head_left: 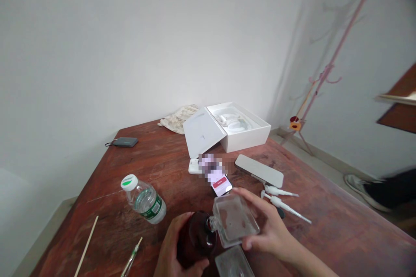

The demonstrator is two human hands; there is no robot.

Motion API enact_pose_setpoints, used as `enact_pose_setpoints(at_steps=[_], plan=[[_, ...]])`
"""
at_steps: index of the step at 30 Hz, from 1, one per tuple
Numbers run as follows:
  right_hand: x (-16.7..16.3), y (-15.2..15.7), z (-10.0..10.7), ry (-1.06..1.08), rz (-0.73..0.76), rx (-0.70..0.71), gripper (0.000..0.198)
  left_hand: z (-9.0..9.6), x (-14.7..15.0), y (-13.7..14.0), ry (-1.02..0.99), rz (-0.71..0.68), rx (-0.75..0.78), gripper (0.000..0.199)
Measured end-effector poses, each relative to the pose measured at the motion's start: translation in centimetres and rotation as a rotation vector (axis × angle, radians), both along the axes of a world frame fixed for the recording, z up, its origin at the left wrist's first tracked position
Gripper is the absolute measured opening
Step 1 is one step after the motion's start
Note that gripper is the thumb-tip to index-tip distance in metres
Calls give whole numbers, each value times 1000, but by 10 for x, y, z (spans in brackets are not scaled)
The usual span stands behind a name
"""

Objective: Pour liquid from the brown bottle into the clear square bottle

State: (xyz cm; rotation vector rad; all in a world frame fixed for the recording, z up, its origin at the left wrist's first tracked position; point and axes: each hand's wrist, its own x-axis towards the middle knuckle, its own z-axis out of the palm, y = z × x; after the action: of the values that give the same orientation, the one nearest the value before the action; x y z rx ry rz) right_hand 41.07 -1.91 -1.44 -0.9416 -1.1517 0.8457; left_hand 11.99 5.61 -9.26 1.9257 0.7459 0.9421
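Note:
My left hand is wrapped around a dark brown bottle at the near edge of the view. In my right hand is a clear square bottle, tipped on its side with its neck against the brown bottle's mouth. How much liquid is inside either one I cannot tell. Just below lies a second clear square container, partly cut off by the frame. To the right of my right hand rest two white pump heads with tubes.
A water bottle stands left, near a wooden stick and a thin clear tube. Behind my hands are a lit phone, a grey-white long case and an open white box. A dark power bank lies far left. A person's foot shows at right.

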Motion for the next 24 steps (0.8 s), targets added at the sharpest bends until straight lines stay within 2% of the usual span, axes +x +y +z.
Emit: enact_pose_setpoints(at_steps=[6, 12, 20, 24], plan=[[-1, -1, 8, -91, -66, 8, 92, 15, -1, -1, 38, 2, 74, 77], [-1, -3, 8, -62, -5, 8, 87, 16, -1, -2, 53, -8, 34, 78], [4, -6, 8, -119, -44, -15, 88, 17, 1, -1, 20, -3, 65, 79], [4, -6, 0, -122, -39, -37, 91, 20, 3, 0, -2, 26, 84, 80]])
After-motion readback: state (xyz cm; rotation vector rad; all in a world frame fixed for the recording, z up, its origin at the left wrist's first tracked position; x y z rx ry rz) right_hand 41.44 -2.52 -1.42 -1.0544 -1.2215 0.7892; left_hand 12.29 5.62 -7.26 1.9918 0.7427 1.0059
